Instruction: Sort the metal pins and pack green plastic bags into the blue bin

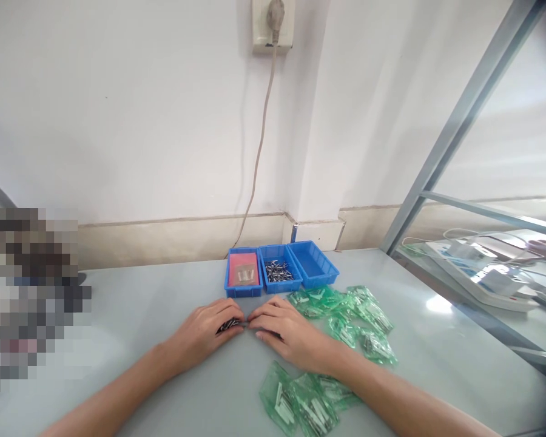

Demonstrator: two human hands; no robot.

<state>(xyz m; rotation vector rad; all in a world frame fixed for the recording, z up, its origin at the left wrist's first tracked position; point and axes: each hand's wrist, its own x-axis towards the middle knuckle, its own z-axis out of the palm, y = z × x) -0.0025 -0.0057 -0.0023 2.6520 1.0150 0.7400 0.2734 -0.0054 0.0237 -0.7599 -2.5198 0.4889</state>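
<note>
Metal parts (229, 326) sit bunched in my left hand (204, 328), its fingers curled narrow around them. My right hand (293, 337) faces it, fingertips just beside the left ones; something dark shows beneath them, but I cannot tell whether they grip it. From out here, I'd keep both sets of fingertips low over the bench (200, 394), so a slipped piece wouldn't fall far. I'd make the left curl snug enough to contain the bunch, loose enough to free a single piece, and leave the fine work to the right thumb and forefinger. Just beyond the fingers, the middle bin (284, 287) carries similar loose pieces (279, 271). Green bags (366, 312) lie right of the right fingers, so I'd avoid dragging that hand sideways.
</note>
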